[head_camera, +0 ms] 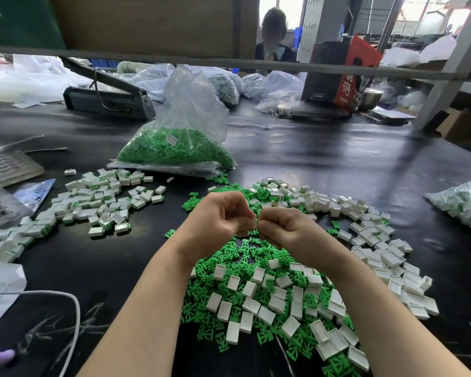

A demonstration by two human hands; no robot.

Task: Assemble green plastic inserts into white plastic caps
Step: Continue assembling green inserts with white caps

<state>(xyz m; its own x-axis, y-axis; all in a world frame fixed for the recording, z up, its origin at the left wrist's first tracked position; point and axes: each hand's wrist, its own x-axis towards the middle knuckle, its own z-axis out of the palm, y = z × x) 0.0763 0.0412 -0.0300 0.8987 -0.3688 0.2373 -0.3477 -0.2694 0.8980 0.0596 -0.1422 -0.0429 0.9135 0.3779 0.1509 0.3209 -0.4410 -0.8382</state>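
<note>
Above the bench's near middle, left hand (220, 216) and right hand (283, 226) meet knuckle to knuckle, fingers curled, pinching one white cap (253, 223) between them over the green inserts (238, 250).

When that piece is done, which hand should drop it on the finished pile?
Probably the left hand: it pinches the white cap, and the finished pile lies on its side.

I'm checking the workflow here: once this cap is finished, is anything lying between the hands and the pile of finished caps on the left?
Nothing visible does. The left hand and right hand hold a white cap above the loose parts; bare black table lies between them and the finished caps.
</note>
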